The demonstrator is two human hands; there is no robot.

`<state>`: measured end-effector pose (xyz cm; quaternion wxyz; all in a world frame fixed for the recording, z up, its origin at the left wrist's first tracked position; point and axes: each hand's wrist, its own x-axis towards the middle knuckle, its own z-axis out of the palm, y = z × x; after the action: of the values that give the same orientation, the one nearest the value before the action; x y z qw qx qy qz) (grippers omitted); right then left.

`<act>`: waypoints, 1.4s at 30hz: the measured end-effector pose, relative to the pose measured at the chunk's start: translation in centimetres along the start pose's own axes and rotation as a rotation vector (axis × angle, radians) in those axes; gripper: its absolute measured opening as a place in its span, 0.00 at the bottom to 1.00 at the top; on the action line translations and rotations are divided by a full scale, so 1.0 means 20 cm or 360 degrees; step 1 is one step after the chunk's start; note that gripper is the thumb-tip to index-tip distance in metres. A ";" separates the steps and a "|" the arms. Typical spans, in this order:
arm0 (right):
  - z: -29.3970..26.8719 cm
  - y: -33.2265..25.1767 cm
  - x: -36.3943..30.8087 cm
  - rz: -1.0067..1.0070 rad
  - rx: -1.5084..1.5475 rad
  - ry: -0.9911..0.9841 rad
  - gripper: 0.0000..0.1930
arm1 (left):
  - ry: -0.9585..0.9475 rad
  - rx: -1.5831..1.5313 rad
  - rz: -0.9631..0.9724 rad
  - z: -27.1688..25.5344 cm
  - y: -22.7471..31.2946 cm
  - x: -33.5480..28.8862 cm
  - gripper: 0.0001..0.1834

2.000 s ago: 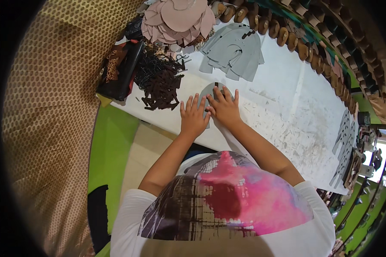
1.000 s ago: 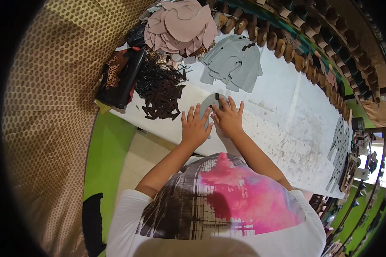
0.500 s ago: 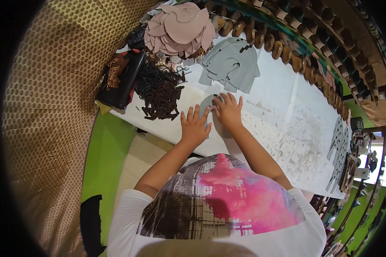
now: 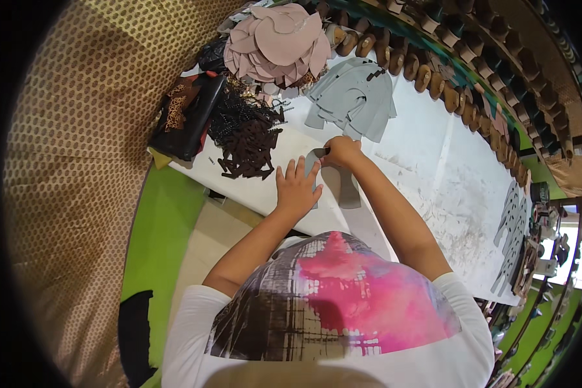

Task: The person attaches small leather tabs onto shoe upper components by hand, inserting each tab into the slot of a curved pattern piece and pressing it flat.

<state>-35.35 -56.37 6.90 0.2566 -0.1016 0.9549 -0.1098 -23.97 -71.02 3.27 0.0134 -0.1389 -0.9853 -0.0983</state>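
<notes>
A curved grey shoe-upper piece lies on the white table before me, bent like an arch. My left hand rests flat over its left side, fingers spread. My right hand has its fingers curled down at the top of the arch, pinching at a small dark strip there; the fingertips are partly hidden. Beyond the hands lies a fanned stack of similar grey pieces, with small dark strips at its far edge. To the left is a heap of dark brown strips.
Pink cut pieces are piled at the back, beside black chain-like trims and a black bag. A row of wooden shoe lasts lines the far edge. More grey pieces lie at the table's right end.
My right hand has gone from spread fingers to a curled pinch at the top of the grey piece, uncovering more of its right side. My left hand stays nearly still.
</notes>
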 end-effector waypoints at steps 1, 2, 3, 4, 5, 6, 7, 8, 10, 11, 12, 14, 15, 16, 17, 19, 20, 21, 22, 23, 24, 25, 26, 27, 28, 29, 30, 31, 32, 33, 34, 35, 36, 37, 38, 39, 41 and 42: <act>0.00 0.00 0.02 0.0030 -0.0022 -0.0058 0.19 | 0.0011 -0.0005 0.0005 0.00 0.00 0.00 0.34; -0.01 0.00 0.03 0.0060 -0.0042 -0.0118 0.21 | 0.0012 -0.0007 0.0005 0.00 0.00 0.00 0.34; -0.01 0.01 0.03 0.0061 -0.0044 -0.0117 0.21 | 0.0029 0.0007 0.0008 0.00 0.00 0.00 0.34; -0.01 0.00 0.04 0.0069 -0.0044 -0.0154 0.21 | 0.0046 0.0022 0.0012 0.00 0.00 0.00 0.34; -0.01 0.00 0.05 0.0075 -0.0045 -0.0192 0.20 | 0.0046 0.0022 0.0011 0.00 0.00 0.00 0.34; -0.01 0.00 0.05 0.0074 -0.0045 -0.0192 0.20 | 0.0032 0.0032 0.0015 0.00 -0.01 0.00 0.34; -0.01 0.01 0.05 0.0118 -0.0002 -0.0228 0.20 | 0.0018 0.0043 0.0020 -0.01 -0.01 0.00 0.34; -0.02 0.01 0.05 0.0161 0.0042 -0.0262 0.20 | 0.0019 0.0047 0.0020 -0.01 -0.01 0.01 0.34; -0.02 0.01 0.06 0.0166 0.0055 -0.0257 0.20 | -0.0005 0.0050 0.0029 -0.01 -0.01 0.02 0.34; -0.01 0.01 0.06 0.0176 0.0067 -0.0257 0.20 | -0.0008 0.0052 0.0032 0.00 -0.01 0.02 0.34; 0.00 0.02 0.06 0.0178 0.0072 -0.0256 0.20 | 0.0000 0.0060 0.0030 0.00 -0.01 0.02 0.34; 0.00 0.02 0.06 0.0200 0.0114 -0.0238 0.23 | 0.0006 0.0068 0.0031 0.00 -0.01 0.02 0.34; 0.01 0.02 0.05 0.0203 0.0116 -0.0238 0.23 | -0.0008 0.0064 0.0028 0.00 -0.01 0.02 0.34; 0.02 0.02 0.03 0.0154 0.0111 -0.0076 0.23 | -0.0022 0.0059 0.0025 0.00 -0.01 0.01 0.34; 0.03 0.02 0.01 0.0103 0.0104 0.0083 0.23 | -0.0024 0.0059 0.0025 0.02 -0.01 0.01 0.34; 0.05 0.02 -0.03 0.0033 0.0142 0.0272 0.22 | 0.0041 0.0062 0.0020 0.05 -0.02 -0.01 0.34; 0.06 0.02 -0.05 -0.0032 0.0181 0.0467 0.21 | 0.0040 0.0061 0.0025 0.05 -0.02 -0.02 0.34; 0.08 0.03 -0.06 -0.0027 0.0182 0.0468 0.21 | 0.0032 0.0043 0.0015 0.06 -0.01 -0.02 0.34; 0.10 0.05 -0.07 -0.0104 0.0228 0.0689 0.19 | 0.0025 0.0025 0.0003 0.06 -0.01 -0.02 0.34; 0.11 0.06 -0.08 -0.0185 0.0274 0.0909 0.17 | 0.0024 0.0025 0.0005 0.06 -0.01 -0.02 0.34; 0.12 0.08 -0.08 -0.0183 0.0274 0.0910 0.17 | 0.0017 -0.0009 -0.0010 0.06 -0.01 -0.02 0.34; 0.12 0.10 -0.09 -0.0143 0.0299 0.0905 0.16 | 0.0009 -0.0043 -0.0025 0.06 -0.01 -0.02 0.35; 0.13 0.13 -0.10 -0.0106 0.0324 0.0899 0.16 | 0.0009 -0.0041 -0.0026 0.06 -0.01 -0.02 0.35; 0.14 0.14 -0.11 -0.0108 0.0325 0.0900 0.16 | 0.0013 -0.0042 -0.0028 0.07 -0.01 -0.02 0.35; 0.16 0.16 -0.12 -0.0076 0.0364 0.0934 0.15 | 0.0017 -0.0043 -0.0028 0.07 -0.01 -0.02 0.35; 0.17 0.18 -0.14 -0.0037 0.0402 0.0967 0.14 | 0.0015 -0.0044 -0.0025 0.07 -0.01 -0.02 0.35; 0.19 0.21 -0.16 -0.0032 0.0403 0.0968 0.14 | -0.0010 -0.0008 -0.0027 0.06 0.00 -0.02 0.35; 0.20 0.23 -0.18 -0.0019 0.0418 0.0973 0.13 | -0.0035 0.0029 -0.0029 0.05 0.00 -0.01 0.35; 0.21 0.23 -0.21 -0.0011 0.0433 0.0977 0.11 | -0.0037 0.0030 -0.0028 0.05 0.00 -0.01 0.35; 0.23 0.23 -0.24 -0.0009 0.0435 0.0976 0.11 | -0.0038 0.0037 -0.0026 0.05 0.00 -0.02 0.35; 0.25 0.23 -0.28 -0.0093 0.0386 0.0987 0.12 | -0.0038 0.0044 -0.0024 0.04 0.00 -0.02 0.35; 0.27 0.22 -0.31 -0.0178 0.0337 0.0995 0.13 | -0.0041 0.0044 -0.0024 0.04 0.00 -0.02 0.35; 0.31 0.21 -0.34 -0.0173 0.0338 0.0997 0.13 | -0.0044 0.0047 -0.0028 0.04 0.00 -0.02 0.34; 0.35 0.20 -0.37 -0.0195 0.0175 0.1011 0.14 | -0.0047 0.0051 -0.0033 0.04 0.00 -0.02 0.34; 0.36 0.18 -0.39 -0.0213 0.0013 0.1024 0.16 | -0.0048 0.0051 -0.0026 0.04 0.00 -0.02 0.34; 0.37 0.17 -0.40 -0.0207 0.0014 0.1025 0.16 | -0.0053 0.0028 -0.0018 0.03 0.00 -0.02 0.36; 0.36 0.16 -0.41 -0.0081 0.0089 0.0861 0.20 | -0.0054 0.0007 -0.0002 0.02 0.00 -0.01 0.37; 0.37 0.17 -0.40 -0.0075 0.0090 0.0869 0.20 | -0.0097 -0.0109 -0.0048 0.01 -0.01 -0.01 0.39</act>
<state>-25.17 -52.24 3.55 -0.0101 -0.0831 0.9826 -0.1656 -23.90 -71.10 2.97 -0.0228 -0.1274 -0.9833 -0.1279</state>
